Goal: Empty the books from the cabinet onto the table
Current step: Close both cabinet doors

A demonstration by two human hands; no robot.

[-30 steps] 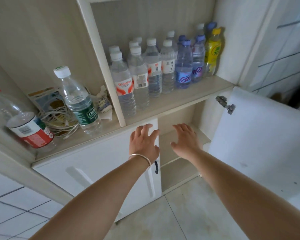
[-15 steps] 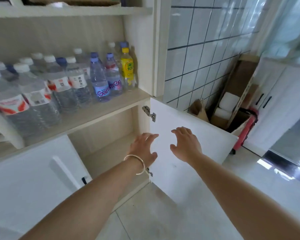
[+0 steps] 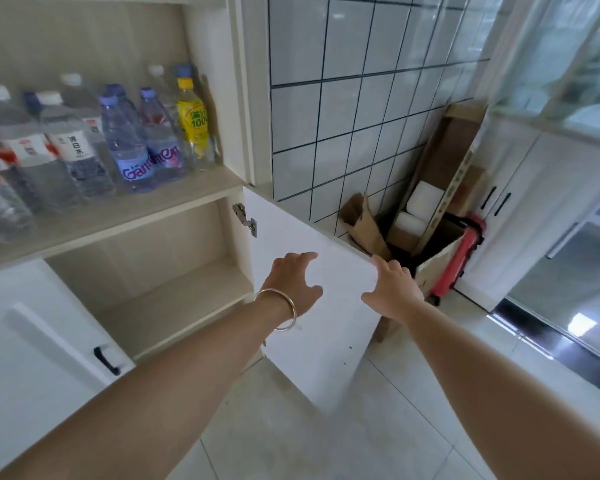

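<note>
The lower cabinet compartment (image 3: 174, 299) stands open; its pale wood shelf shows no books. Its white right door (image 3: 312, 327) is swung out towards me. My left hand (image 3: 293, 282), with a silver bangle at the wrist, hovers in front of the door's inner face, fingers spread and holding nothing. My right hand (image 3: 392, 289) is at the door's upper outer edge, fingers apart, nothing in it. No books and no table are in view.
Several water bottles (image 3: 84, 154) and a yellow drink bottle (image 3: 193, 123) fill the shelf above. The left door (image 3: 39, 344) with a black handle is closed. Cardboard boxes (image 3: 433, 216) and a red suitcase (image 3: 461, 254) stand in the corner by the tiled wall.
The view has swung right, from the shelves to the open door and the corner. Both hands have moved from the cabinet opening to the right door.
</note>
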